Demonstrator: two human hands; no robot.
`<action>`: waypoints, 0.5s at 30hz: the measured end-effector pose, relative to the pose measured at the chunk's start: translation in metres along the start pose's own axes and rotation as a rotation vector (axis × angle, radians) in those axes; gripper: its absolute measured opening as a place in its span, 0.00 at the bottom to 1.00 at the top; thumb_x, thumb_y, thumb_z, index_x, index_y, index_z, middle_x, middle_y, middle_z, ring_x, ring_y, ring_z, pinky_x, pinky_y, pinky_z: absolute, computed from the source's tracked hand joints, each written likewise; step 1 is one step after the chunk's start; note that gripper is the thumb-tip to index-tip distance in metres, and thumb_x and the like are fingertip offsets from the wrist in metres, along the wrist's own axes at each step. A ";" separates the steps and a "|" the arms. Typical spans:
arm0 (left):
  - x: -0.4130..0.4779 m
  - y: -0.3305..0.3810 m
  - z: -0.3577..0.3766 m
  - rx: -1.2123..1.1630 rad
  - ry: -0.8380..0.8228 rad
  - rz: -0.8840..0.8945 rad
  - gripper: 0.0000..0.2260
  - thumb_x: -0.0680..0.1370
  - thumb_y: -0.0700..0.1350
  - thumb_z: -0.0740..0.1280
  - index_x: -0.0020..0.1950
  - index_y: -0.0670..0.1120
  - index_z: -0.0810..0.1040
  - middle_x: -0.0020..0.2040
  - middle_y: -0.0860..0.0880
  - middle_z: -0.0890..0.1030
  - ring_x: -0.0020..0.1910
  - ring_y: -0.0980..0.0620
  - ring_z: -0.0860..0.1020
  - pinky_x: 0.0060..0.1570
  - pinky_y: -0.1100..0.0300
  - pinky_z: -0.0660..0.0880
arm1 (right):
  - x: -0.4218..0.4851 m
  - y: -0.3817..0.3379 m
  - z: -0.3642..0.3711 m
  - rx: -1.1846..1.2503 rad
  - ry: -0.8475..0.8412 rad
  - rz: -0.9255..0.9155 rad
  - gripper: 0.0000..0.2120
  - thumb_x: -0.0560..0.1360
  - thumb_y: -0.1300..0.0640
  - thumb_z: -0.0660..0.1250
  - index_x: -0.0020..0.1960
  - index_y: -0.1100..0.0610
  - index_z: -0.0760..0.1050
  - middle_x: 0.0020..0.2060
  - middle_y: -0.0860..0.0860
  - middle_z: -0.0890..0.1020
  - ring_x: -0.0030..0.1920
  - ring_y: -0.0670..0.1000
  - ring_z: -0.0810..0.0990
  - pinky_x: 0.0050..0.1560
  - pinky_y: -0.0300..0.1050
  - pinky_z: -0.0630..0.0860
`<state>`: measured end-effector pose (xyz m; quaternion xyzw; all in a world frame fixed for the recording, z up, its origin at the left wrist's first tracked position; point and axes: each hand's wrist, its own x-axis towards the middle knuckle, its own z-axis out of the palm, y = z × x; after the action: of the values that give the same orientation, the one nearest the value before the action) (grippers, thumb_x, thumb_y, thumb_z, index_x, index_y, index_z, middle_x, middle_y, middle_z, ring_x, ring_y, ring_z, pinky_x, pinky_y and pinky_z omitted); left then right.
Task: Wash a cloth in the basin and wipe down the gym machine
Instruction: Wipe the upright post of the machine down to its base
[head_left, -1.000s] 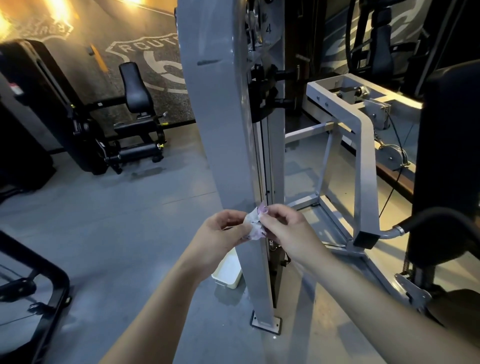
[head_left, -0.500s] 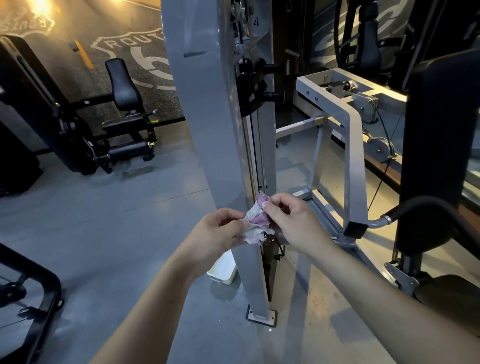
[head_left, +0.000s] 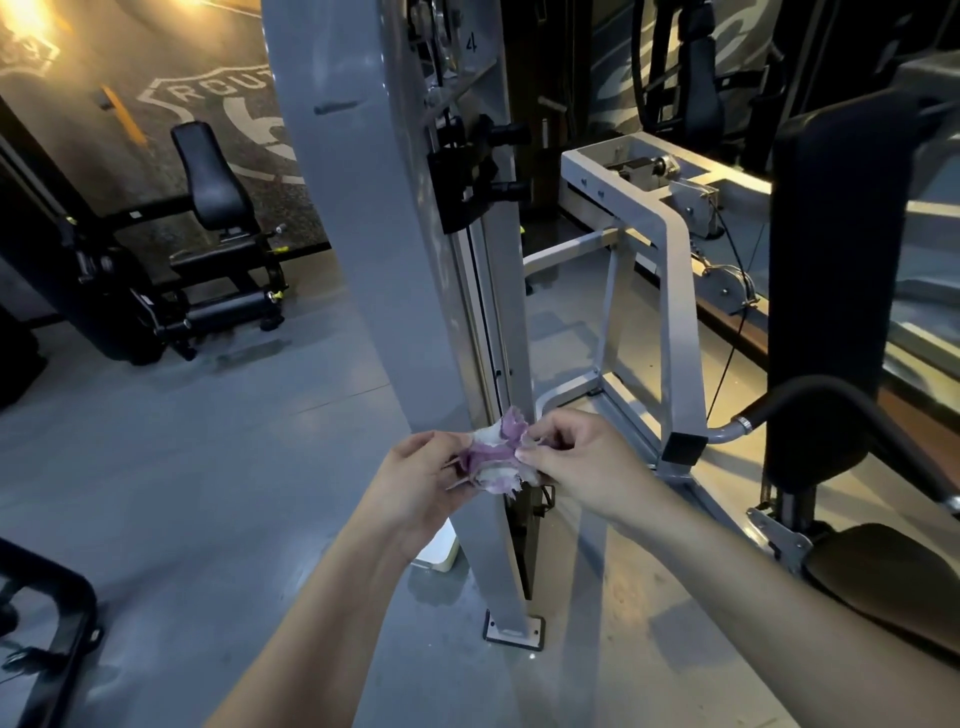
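A small crumpled purple-and-white cloth (head_left: 493, 457) is held between both hands in front of the grey upright post (head_left: 363, 208) of the gym machine. My left hand (head_left: 415, 483) grips its left side with curled fingers. My right hand (head_left: 576, 462) pinches its right edge between thumb and fingertips. The white basin (head_left: 441, 551) stands on the floor behind the post's base, mostly hidden by my left forearm and the post.
The post's foot plate (head_left: 514, 629) is bolted to the grey floor. A grey frame (head_left: 675, 291) and a black padded seat back (head_left: 831, 286) stand to the right. Another black machine (head_left: 208, 249) stands at the far left, and a black frame (head_left: 47, 623) sits at the lower left.
The cloth has been pulled wider between the two hands and shows more of its purple side. The view has shifted slightly; the hands stay in front of the post.
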<state>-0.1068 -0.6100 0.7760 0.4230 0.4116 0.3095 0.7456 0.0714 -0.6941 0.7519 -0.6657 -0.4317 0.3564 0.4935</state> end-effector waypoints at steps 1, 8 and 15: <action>0.001 0.002 -0.002 -0.039 0.004 -0.002 0.05 0.80 0.33 0.64 0.49 0.33 0.79 0.41 0.37 0.80 0.39 0.42 0.82 0.47 0.50 0.84 | 0.001 0.002 -0.003 0.016 0.005 0.026 0.05 0.75 0.58 0.75 0.42 0.53 0.81 0.35 0.50 0.81 0.38 0.49 0.80 0.49 0.54 0.80; 0.010 0.010 -0.027 -0.279 0.063 0.034 0.10 0.82 0.33 0.59 0.62 0.35 0.73 0.56 0.31 0.80 0.46 0.39 0.85 0.44 0.50 0.83 | 0.011 0.006 -0.035 0.357 -0.048 0.191 0.05 0.77 0.55 0.71 0.47 0.56 0.82 0.47 0.54 0.83 0.52 0.56 0.82 0.58 0.53 0.77; 0.012 0.010 -0.023 -0.273 -0.036 0.082 0.20 0.84 0.41 0.60 0.69 0.27 0.66 0.65 0.21 0.71 0.59 0.29 0.78 0.54 0.39 0.80 | 0.009 0.006 -0.022 0.485 -0.103 0.158 0.16 0.80 0.59 0.54 0.48 0.70 0.76 0.46 0.68 0.77 0.52 0.64 0.78 0.60 0.55 0.73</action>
<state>-0.1226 -0.5870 0.7738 0.3395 0.3344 0.3852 0.7902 0.0956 -0.6944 0.7513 -0.5404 -0.3047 0.5203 0.5868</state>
